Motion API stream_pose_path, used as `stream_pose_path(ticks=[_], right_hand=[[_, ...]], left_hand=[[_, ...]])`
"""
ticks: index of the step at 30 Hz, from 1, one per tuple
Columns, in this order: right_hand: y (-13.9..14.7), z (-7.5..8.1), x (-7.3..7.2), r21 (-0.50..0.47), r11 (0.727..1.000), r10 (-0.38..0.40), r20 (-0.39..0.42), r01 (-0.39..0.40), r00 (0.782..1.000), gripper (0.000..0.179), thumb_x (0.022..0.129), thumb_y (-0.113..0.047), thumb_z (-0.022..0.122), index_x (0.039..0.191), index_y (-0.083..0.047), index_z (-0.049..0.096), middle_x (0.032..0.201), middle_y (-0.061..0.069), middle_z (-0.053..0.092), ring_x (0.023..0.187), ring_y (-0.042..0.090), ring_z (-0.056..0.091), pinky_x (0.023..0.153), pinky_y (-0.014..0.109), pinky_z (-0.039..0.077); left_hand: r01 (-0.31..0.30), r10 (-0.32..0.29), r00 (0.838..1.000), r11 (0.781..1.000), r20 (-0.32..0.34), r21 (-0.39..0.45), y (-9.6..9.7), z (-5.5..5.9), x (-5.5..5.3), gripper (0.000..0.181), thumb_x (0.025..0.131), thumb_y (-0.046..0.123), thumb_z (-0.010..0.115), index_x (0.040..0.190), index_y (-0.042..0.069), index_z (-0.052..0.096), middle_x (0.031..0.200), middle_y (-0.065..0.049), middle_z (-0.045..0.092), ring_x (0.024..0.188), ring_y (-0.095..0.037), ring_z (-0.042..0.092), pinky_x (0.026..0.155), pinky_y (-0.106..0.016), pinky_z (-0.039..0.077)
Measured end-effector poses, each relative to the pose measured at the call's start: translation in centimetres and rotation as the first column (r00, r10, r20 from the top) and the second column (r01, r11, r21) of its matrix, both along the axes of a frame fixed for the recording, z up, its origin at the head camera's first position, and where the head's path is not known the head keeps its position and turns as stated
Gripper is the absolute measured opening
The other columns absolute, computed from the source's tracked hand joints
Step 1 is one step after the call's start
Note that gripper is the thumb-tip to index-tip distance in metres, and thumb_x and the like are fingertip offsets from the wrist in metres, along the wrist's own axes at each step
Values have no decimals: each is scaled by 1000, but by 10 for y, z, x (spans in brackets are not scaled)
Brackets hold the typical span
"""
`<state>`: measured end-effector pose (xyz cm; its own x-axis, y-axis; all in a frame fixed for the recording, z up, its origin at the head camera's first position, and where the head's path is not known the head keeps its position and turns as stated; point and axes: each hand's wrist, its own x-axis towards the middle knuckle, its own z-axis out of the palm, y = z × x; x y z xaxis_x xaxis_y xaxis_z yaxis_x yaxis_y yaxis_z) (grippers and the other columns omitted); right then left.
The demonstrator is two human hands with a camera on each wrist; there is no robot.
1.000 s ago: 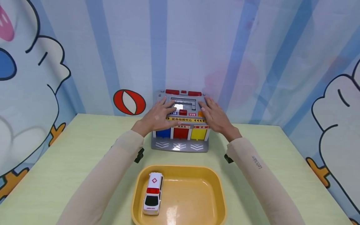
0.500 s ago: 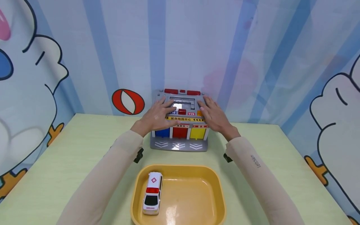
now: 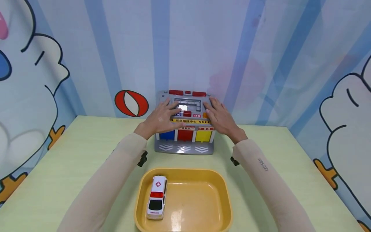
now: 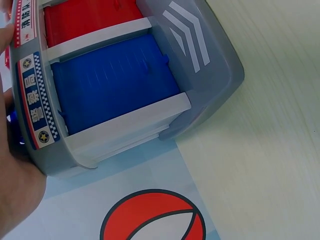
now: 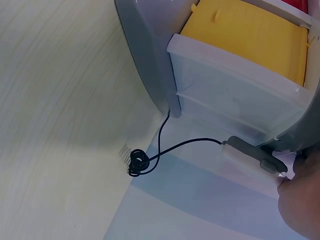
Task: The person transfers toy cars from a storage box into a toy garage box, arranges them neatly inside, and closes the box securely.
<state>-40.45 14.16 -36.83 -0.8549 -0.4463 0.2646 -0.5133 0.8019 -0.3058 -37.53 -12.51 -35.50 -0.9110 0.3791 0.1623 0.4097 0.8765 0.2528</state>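
A grey toy emergency station garage (image 3: 184, 149) stands against the backdrop, its front showing a blue door (image 4: 115, 82), a red door (image 3: 185, 135) and a yellow door (image 5: 247, 37), all closed. My left hand (image 3: 161, 118) rests over the left part of its roof, fingers spread and thumb lying across the front sign. On the right part of the roof lies my right hand (image 3: 221, 120), fingers extended. Both hands hide the roof's side portions. At the garage's side, a grey-and-white handset (image 5: 252, 157) hangs with a thin black coiled cord (image 5: 138, 162), close to my right hand.
Nearer on the pale green table (image 3: 95, 154) sits a yellow tray (image 3: 197, 209) between my forearms. A white toy ambulance (image 3: 156, 199) with a red light bar lies along its left side. A cartoon-printed cloth backdrop (image 3: 191, 48) rises right behind the garage.
Both hands stay in the same pose on the garage roof. Only the head view has shifted slightly; the garage, tray and ambulance keep their places.
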Motion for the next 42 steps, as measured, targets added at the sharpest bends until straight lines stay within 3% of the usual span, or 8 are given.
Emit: stream_pose_path(ticks=[20,33,42], right_hand=[[-4,3,1,43,999,-33,10,33,999,59,107,-40,27,159,-12,24,170,12,6,158,31,2,127,53,3],[-1,1,0,35,999,-15,-10,16,1000,57,108,-37,26,159,-11,25,169,13,8,157,32,4,127,54,3],[-1,3,1,37,999,-20,0,20,1000,60,107,-44,27,159,-14,25,170,12,8,158,32,3,126,58,3]], left_hand=[[0,0,1000,1000,-11,3,-1,-1,-2,82,86,65,60,150,16,47,166,-7,26,157,-35,5,124,-59,15],[5,-4,1000,1000,-19,4,0,0,0,81,86,65,60,150,17,47,166,-6,27,157,-34,5,125,-58,13],[0,0,1000,1000,-30,-5,-1,-2,0,81,86,67,58,150,18,47,166,-6,27,157,-34,5,125,-56,11]])
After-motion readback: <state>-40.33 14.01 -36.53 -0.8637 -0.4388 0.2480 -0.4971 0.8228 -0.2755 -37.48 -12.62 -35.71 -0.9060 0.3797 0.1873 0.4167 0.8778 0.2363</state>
